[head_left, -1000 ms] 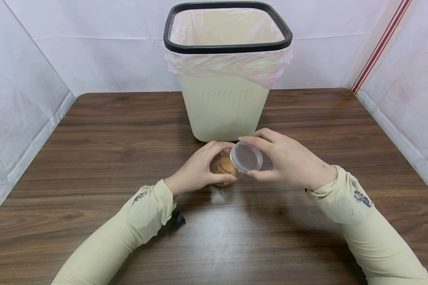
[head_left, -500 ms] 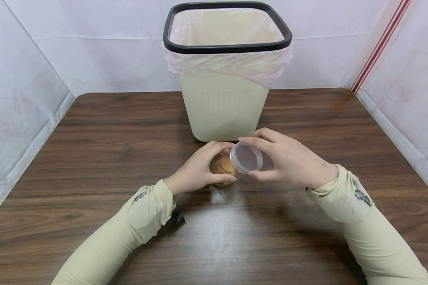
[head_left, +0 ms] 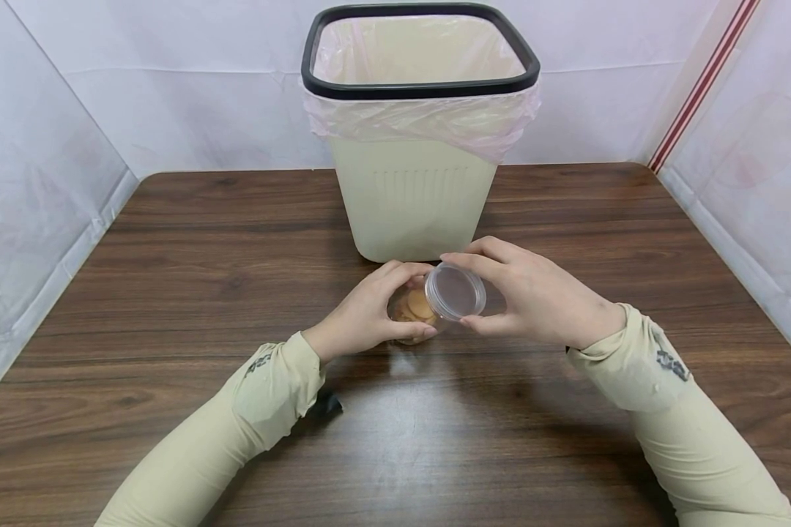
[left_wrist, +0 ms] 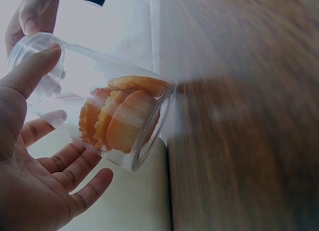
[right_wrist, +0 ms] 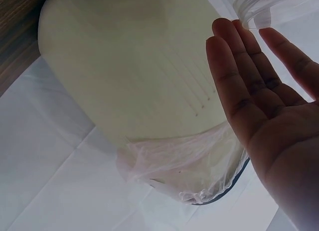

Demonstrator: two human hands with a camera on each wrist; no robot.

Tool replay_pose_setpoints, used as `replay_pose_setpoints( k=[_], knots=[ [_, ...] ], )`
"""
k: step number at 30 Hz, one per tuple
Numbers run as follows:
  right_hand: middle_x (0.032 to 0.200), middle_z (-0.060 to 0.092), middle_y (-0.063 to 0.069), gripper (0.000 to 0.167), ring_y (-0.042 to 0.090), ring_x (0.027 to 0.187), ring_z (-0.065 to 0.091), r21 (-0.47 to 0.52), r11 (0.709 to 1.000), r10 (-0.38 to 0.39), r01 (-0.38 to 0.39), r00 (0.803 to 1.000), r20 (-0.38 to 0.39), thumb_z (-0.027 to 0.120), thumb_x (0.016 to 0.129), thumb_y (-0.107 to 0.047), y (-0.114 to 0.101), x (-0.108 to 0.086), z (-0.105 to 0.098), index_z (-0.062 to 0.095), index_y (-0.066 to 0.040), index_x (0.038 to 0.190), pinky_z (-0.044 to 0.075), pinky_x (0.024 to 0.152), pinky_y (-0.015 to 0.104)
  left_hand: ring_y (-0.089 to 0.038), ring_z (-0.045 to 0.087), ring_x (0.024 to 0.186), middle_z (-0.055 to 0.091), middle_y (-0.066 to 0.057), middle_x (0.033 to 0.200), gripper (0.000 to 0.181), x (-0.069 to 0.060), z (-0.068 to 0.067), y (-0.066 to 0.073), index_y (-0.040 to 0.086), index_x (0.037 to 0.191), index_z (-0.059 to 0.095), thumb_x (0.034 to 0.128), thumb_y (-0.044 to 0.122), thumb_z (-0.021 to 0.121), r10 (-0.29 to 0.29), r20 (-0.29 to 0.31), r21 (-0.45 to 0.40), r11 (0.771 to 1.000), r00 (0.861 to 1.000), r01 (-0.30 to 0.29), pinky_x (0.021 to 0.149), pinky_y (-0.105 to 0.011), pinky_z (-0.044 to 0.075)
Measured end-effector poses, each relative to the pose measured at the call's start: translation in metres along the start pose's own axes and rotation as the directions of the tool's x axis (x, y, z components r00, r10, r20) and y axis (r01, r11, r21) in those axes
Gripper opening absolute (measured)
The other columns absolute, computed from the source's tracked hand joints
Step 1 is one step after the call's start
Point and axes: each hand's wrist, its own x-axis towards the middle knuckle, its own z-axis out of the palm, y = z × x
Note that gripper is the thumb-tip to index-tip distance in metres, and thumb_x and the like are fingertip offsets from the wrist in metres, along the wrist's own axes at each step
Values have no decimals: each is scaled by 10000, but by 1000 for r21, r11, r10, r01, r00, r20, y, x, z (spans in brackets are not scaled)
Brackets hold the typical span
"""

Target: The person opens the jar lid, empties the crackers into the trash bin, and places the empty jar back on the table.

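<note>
A clear plastic jar (left_wrist: 84, 61) leans on the table with one edge of its base touching the wood. Several round, wavy-edged crackers (left_wrist: 124, 116) lie near its bottom. My left hand (head_left: 364, 311) holds the jar around its side, thumb toward me. At the jar's top, my right hand (head_left: 530, 293) pinches the clear round lid (head_left: 456, 291) between thumb and fingers. The lid sits on the jar's mouth; whether it is loose I cannot tell. In the right wrist view, just part of the lid (right_wrist: 259, 9) shows above the fingertips.
Right behind the hands stands a cream trash bin (head_left: 415, 190) with a black rim (head_left: 422, 91) and a pinkish liner bag (head_left: 428, 121). Dark wood tabletop (head_left: 191, 256) spreads around, with white sheeting (head_left: 191, 80) at the back and sides. Something small and black (head_left: 328, 404) shows beneath the left wrist.
</note>
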Motion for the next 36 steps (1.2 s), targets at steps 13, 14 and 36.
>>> replay_pose_setpoints(
  k=[13,14,36],
  knots=[
    [1191,580,81,650,179,986,607,14,1000,-4,4,1000,8,791,762,-249,1,-1,-1,542,-77,1337,518,850,354,-147,525,1059,591,-22,1148,667,0,0,0,128,1330,526,756,298,819,-2,1,4,1000,1000,2,963,-385,460],
    [1187,580,80,650,177,980,607,15,1000,-5,5,1000,7,792,761,-248,2,-1,-1,543,-78,1336,519,846,353,-147,524,1057,590,-21,1145,667,0,0,0,128,1330,526,756,298,819,-1,1,5,1000,1000,1,962,-383,460],
    [1187,581,74,649,174,989,608,19,1000,-11,11,1000,2,789,762,-235,2,-1,-3,542,-81,1342,516,853,353,-143,524,1075,589,-19,1172,664,0,0,0,135,1325,528,754,305,821,-2,1,8,1000,1000,2,967,-357,451]
  ],
)
